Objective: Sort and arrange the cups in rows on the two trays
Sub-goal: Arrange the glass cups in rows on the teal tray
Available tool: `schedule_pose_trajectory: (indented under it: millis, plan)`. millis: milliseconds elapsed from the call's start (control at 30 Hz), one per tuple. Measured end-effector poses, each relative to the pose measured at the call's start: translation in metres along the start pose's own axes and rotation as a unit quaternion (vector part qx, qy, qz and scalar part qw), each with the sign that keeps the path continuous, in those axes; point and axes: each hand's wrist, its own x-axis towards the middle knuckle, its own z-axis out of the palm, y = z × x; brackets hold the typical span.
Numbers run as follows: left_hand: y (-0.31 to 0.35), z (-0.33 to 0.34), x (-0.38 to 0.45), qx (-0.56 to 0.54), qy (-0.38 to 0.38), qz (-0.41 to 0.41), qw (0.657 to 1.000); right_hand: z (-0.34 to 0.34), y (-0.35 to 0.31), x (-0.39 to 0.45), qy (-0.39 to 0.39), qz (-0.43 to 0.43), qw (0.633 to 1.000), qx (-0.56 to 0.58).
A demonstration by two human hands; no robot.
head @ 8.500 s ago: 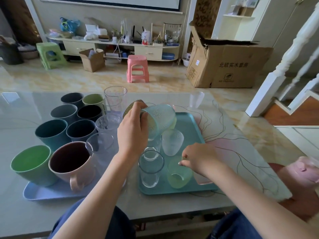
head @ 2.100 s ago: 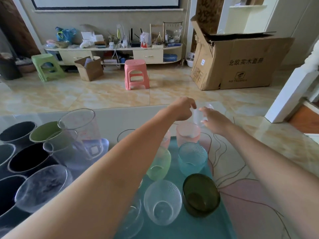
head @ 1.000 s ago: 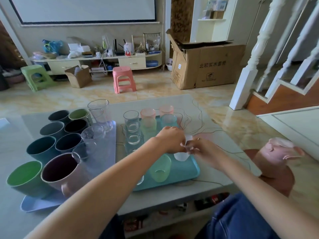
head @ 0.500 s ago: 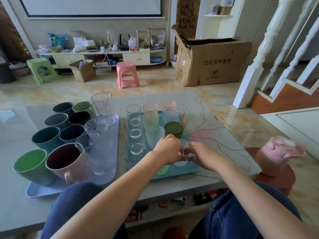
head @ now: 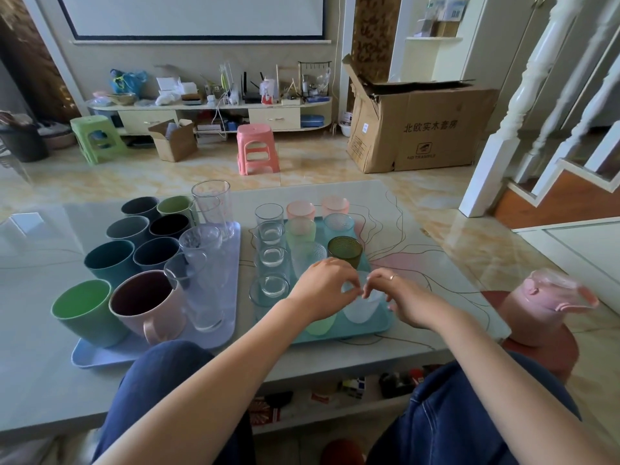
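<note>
The table [head: 402,333] is carrying two trays side by side: the lilac tray [head: 231,307] toward the left edge is holding the big opaque cups and tall clear ones, and the teal tray [head: 385,325] beside it is holding three rows of small cups running front to back. On the teal tray's front right corner a frosted cup [head: 360,308] is standing upright, long axis vertical, closing out the right row just in front of the dark green cup [head: 345,250]. Both hands are meeting over its rim: the left hand [head: 323,286] and the right hand [head: 399,298] are each pinching it with curled fingertips, it seems, though the rim is half hidden. The cup is lying straight below them, equally near both.
</note>
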Motion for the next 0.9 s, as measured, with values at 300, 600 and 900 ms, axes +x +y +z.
schedule_pose_trajectory:
  millis: [300, 600, 900]
  plan:
    - [-0.049, -0.045, -0.041, 0.006, 0.14, -0.162, 0.977, 0.001, -0.004, -0.009, 0.064, 0.012, 0.996, 0.056]
    - [-0.088, -0.04, -0.075, -0.173, 0.187, -0.301, 0.919, 0.001, -0.038, -0.002, 0.137, -0.073, 0.985, -0.073]
    - [-0.093, -0.033, -0.074, -0.186, 0.099, -0.292, 0.933, 0.022, -0.062, 0.021, 0.095, -0.131, 0.975, -0.151]
